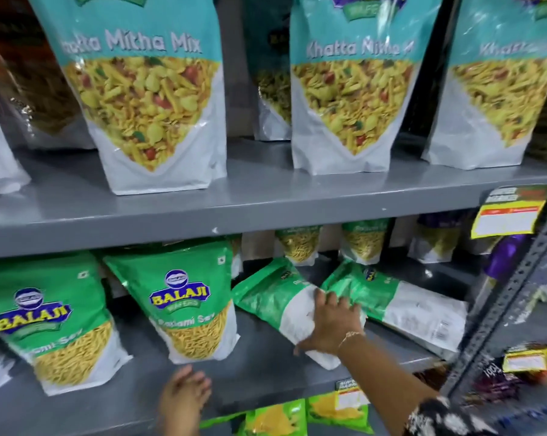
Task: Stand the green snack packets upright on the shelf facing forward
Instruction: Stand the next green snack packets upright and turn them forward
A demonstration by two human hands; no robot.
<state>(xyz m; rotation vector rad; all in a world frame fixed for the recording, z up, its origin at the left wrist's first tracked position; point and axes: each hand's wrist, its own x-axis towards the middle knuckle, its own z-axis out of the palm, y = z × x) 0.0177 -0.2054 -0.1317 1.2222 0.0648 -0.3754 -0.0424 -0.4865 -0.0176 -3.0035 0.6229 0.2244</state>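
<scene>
On the lower grey shelf [259, 369], two green snack packets [184, 309] stand upright facing forward at the left. Two more lie flat on their backs to the right. The right hand [330, 325] rests spread on one lying packet [281, 303], its grip released, touching the other lying packet [401, 306]. The left hand [184, 398] hovers open at the shelf's front edge.

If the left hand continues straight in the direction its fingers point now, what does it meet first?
Probably the upright green packet directly above the left hand; its white bottom edge sits just beyond the fingertips. The hand is open, apart from the packet, over the grey shelf. Depth is unclear.
</scene>
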